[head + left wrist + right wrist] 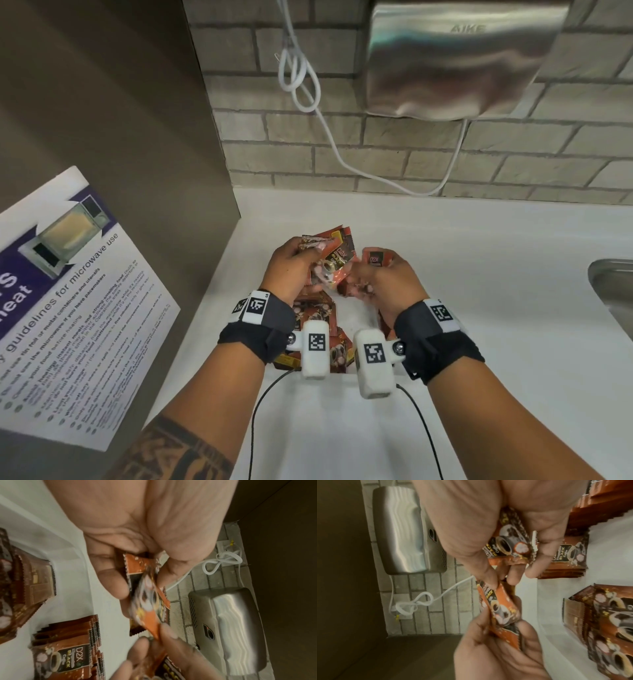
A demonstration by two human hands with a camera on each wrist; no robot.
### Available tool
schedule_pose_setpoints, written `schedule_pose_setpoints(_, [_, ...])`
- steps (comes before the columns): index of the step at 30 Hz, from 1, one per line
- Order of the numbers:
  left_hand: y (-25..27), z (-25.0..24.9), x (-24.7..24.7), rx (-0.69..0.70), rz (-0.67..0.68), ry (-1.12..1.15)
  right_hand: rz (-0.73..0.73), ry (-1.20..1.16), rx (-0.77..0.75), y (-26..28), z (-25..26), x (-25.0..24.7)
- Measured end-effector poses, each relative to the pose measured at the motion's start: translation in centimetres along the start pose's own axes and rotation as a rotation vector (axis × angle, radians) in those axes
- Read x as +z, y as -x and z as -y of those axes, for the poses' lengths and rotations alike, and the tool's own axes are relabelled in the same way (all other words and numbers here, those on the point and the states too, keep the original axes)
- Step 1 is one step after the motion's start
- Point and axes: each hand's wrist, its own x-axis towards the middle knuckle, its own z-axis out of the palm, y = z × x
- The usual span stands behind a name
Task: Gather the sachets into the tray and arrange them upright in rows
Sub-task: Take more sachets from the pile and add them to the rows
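Both hands are raised over a white tray (80, 561) and meet around orange-brown coffee sachets. My left hand (303, 262) grips a small bunch of sachets (337, 255), fanned out past its fingers. My right hand (371, 274) keeps another few sachets (510, 545) against its palm, and its thumb and fingertips pinch the end of one sachet (500, 608) that the left hand also holds. Below the hands, more sachets (67, 650) stand in packed stacks inside the tray, and another stack (607, 626) shows in the right wrist view. The tray's outline is mostly hidden by my wrists in the head view.
The tray sits on a white counter (479, 274) against a grey brick wall. A steel hand dryer (462, 58) with a looped white cable (298, 78) hangs above. A brown cabinet side with a microwave notice (68, 301) stands left; a sink edge (613, 284) is at right.
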Motion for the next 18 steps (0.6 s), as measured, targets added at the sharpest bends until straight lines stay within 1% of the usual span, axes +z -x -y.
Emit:
schedule_pose_setpoints(3, [0.3,0.5,0.1,0.002,0.045,-0.028,-0.04,-0.064,-0.017,-0.8,0.1,-0.3])
schedule_pose_setpoints(6, [0.5,0.7,0.5,0.033,0.086,-0.031,0.002,0.016,-0.053,-0.9,-0.2,0.0])
schedule_pose_setpoints(8, [0.4,0.8,0.5,0.033,0.085,-0.016,-0.004,0.02,-0.058,-1.0,-0.2,0.0])
schedule_pose_setpoints(11, [0.1,0.8,0.1,0.026,0.062,0.015,0.027,-0.069,-0.02,-1.2,-0.2,-0.3])
schedule_pose_setpoints(14, [-0.2,0.8,-0.3,0.021,0.031,0.043,0.014,-0.092,-0.021,-1.3,0.0,-0.8])
schedule_pose_setpoints(16, [-0.3,0.9,-0.4,0.016,0.017,0.056,0.042,-0.113,-0.017,-1.3,0.3,-1.2])
schedule_pose_setpoints(18, [-0.5,1.0,-0.6,0.023,0.014,0.034,0.051,-0.046,-0.05,-1.2,0.4,-1.4])
